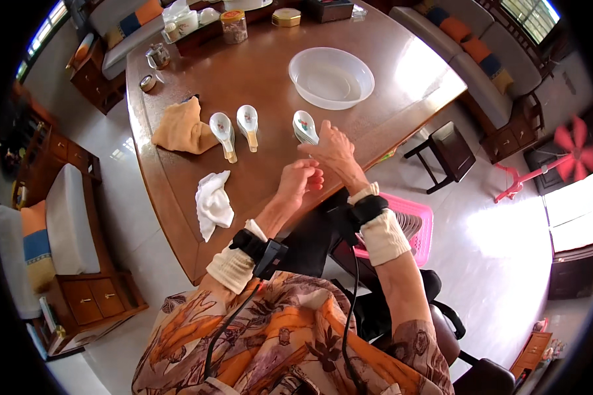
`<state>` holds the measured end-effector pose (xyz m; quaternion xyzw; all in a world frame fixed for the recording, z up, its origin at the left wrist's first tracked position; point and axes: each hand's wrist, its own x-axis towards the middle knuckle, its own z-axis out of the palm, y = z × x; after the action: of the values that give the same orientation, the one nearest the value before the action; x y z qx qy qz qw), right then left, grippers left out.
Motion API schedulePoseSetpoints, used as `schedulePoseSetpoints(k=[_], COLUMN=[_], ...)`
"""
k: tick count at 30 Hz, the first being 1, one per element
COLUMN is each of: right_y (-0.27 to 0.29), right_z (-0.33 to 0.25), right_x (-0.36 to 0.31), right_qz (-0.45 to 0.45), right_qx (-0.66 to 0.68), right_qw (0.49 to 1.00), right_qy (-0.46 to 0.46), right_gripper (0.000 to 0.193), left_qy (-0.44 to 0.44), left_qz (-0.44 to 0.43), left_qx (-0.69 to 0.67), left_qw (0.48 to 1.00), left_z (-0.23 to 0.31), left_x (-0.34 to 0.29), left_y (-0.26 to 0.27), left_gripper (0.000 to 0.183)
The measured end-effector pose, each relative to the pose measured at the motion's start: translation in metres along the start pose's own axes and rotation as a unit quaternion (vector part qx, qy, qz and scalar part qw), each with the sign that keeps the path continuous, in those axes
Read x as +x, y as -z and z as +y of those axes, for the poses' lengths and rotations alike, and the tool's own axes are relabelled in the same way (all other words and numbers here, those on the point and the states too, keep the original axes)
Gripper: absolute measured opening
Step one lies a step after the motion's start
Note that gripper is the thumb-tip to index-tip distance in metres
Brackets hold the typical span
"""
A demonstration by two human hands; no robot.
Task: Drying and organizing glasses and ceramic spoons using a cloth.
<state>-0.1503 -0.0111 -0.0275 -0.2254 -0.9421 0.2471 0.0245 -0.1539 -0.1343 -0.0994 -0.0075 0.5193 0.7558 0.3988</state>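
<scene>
A stack of white soup spoons point(304, 124) with a floral pattern lies near the table's front right edge. My right hand point(336, 151) closes around its handle end, hiding the handles. Just below and to the left, my left hand point(298, 181) hovers with its fingers curled, and nothing shows in them. Two more stacks of spoons, one at the left point(222, 131) and one beside it point(247, 122), rest with their tan handles toward me. A folded tan cloth point(181, 128) lies left of them, and a crumpled white cloth point(214, 203) is nearer to me.
Beyond the spoons stands a translucent white basin point(331, 79). A lidded jar point(234, 27), a glass mug point(157, 56) and a small round tin point(147, 83) are farther back. A pink basket point(418, 224) of stacked dishes sits below the table's right edge, near a dark stool point(449, 153).
</scene>
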Motion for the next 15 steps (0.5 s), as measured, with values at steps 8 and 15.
schedulePoseSetpoints(k=[8,15], right_y=[-0.034,-0.022], right_z=[0.0,0.015], right_x=[0.022,0.018], right_qz=[-0.067,-0.173], right_qx=[-0.024,0.065], right_qw=[0.997,0.982], right_qy=[-0.042,-0.05], right_gripper=[0.049,0.03], left_qy=[-0.035,-0.032], left_qz=[0.041,0.056], left_qx=[-0.096,-0.12], left_qw=[0.994,0.991], left_z=[0.013,0.014], left_x=[0.008,0.013], left_y=[0.013,0.008], left_gripper=[0.026,0.033])
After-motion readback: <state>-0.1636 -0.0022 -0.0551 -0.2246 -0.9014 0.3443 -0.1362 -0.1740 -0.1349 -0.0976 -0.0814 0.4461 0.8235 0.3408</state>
